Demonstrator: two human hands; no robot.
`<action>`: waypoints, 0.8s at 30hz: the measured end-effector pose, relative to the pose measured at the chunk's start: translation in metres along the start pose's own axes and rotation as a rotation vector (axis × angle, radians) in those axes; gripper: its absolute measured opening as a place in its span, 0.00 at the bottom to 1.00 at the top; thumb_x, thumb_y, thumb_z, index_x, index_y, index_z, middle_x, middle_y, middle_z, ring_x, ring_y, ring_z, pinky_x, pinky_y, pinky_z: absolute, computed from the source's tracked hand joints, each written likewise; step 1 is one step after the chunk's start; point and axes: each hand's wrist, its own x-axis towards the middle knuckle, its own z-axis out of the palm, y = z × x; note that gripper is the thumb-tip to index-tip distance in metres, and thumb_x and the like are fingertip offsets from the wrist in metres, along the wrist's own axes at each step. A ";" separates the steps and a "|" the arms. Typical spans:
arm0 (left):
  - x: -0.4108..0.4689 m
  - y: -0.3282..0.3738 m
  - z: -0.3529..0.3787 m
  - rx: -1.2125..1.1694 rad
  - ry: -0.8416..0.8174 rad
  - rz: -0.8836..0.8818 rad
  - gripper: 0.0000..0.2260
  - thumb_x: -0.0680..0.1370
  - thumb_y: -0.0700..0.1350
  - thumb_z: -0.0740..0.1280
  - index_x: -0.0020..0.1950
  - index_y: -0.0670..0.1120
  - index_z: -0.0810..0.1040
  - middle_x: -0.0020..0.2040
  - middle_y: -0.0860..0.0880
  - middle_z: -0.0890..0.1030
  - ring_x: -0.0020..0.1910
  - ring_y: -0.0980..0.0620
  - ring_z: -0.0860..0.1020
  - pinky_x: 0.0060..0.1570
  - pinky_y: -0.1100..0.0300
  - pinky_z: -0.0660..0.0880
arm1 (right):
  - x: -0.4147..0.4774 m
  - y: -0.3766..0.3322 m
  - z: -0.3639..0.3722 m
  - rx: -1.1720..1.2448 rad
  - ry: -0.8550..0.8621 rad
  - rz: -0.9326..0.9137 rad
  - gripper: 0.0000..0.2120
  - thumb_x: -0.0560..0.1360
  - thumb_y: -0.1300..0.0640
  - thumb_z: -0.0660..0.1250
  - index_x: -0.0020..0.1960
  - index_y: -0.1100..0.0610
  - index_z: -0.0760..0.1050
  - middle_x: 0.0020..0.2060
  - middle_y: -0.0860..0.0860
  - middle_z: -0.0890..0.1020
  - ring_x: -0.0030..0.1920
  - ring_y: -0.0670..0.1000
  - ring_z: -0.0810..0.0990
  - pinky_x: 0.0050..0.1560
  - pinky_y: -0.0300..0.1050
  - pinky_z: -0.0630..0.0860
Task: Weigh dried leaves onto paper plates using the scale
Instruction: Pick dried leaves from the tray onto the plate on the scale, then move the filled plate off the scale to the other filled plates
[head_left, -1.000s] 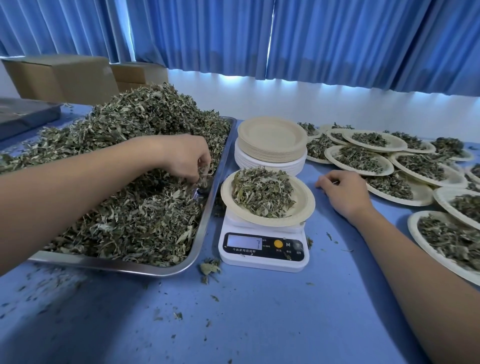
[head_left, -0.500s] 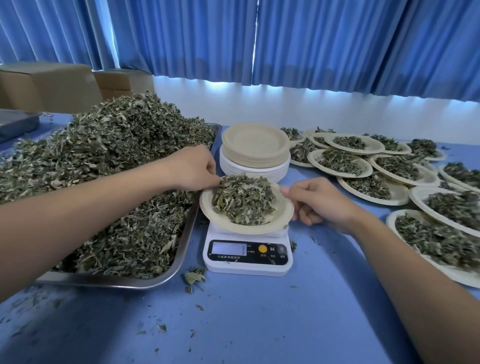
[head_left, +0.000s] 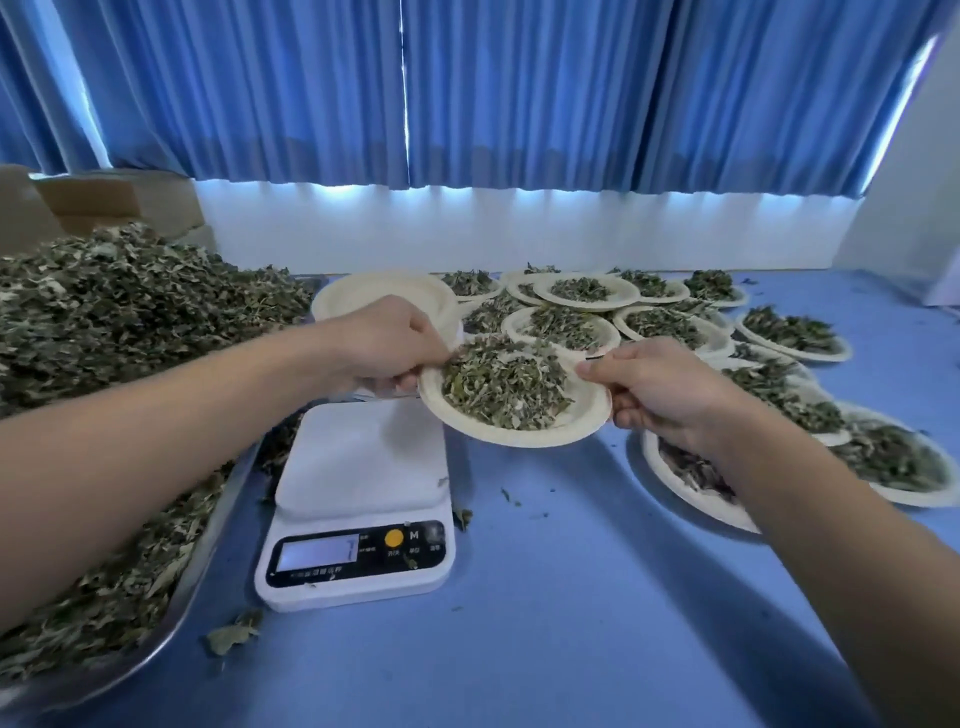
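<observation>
The round cream paper plate (head_left: 519, 438) heaped with dried green leaves (head_left: 498, 384) is held level over the blue desk (head_left: 571, 597), just right of the white digital scale (head_left: 358, 467), whose platform is bare; the fingers of the left hand (head_left: 384, 343) and right hand (head_left: 660, 387) are clamped on opposite rims. It looks light and floppy; the loose leaves would likely slide if tipped, so two rim holds suit it. The scale's display is too blurred to read; the steel tray (head_left: 140, 652) is cut off at the left.

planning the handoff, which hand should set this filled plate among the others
Likely right: right hand pinches the held plate on the side nearest the filled plates; left hand holds its far rim.
</observation>
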 end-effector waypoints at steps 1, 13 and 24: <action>0.006 0.010 0.013 -0.079 -0.020 0.010 0.05 0.79 0.40 0.68 0.49 0.38 0.79 0.25 0.44 0.72 0.23 0.50 0.65 0.21 0.66 0.57 | -0.001 0.001 -0.016 -0.012 0.057 -0.004 0.10 0.78 0.60 0.73 0.45 0.68 0.81 0.29 0.55 0.78 0.24 0.47 0.73 0.23 0.37 0.71; 0.094 0.161 0.198 -0.444 -0.096 0.055 0.03 0.77 0.34 0.68 0.49 0.37 0.80 0.36 0.43 0.80 0.26 0.54 0.75 0.21 0.64 0.65 | -0.029 0.048 -0.213 0.205 0.658 0.021 0.08 0.77 0.60 0.73 0.47 0.65 0.79 0.22 0.51 0.76 0.21 0.46 0.74 0.29 0.37 0.78; 0.149 0.267 0.304 -0.084 -0.254 0.068 0.05 0.79 0.30 0.63 0.46 0.38 0.71 0.41 0.41 0.79 0.40 0.49 0.78 0.26 0.65 0.65 | -0.011 0.066 -0.330 0.283 0.899 0.100 0.12 0.78 0.64 0.71 0.37 0.63 0.73 0.30 0.55 0.73 0.15 0.44 0.70 0.22 0.36 0.75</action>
